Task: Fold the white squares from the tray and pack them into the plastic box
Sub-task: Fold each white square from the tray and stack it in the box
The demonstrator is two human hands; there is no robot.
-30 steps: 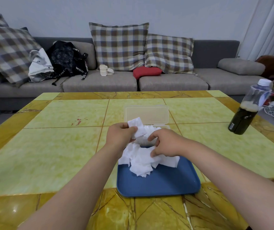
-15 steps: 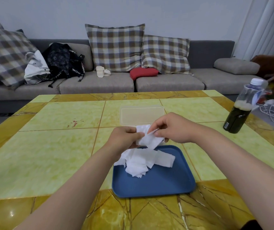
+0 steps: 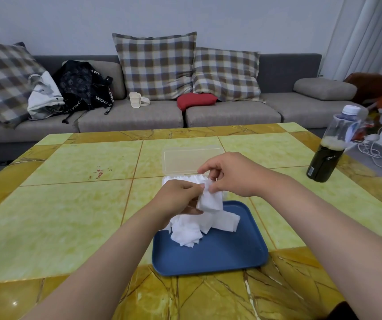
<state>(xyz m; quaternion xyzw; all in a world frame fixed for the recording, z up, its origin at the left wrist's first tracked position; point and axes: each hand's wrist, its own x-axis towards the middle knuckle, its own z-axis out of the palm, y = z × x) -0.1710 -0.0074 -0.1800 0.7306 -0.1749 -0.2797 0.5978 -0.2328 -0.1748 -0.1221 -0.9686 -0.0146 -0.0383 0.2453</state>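
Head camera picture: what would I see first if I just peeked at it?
Probably the two hands in the middle: the left hand and right hand pinch one white square above the blue tray. A messy pile of white squares lies on the tray's far part, and the clear plastic box sits open just behind it.

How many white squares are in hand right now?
1: a white square pinched between the left hand and the right hand, above the far end of the blue tray. Another may be hidden behind it.
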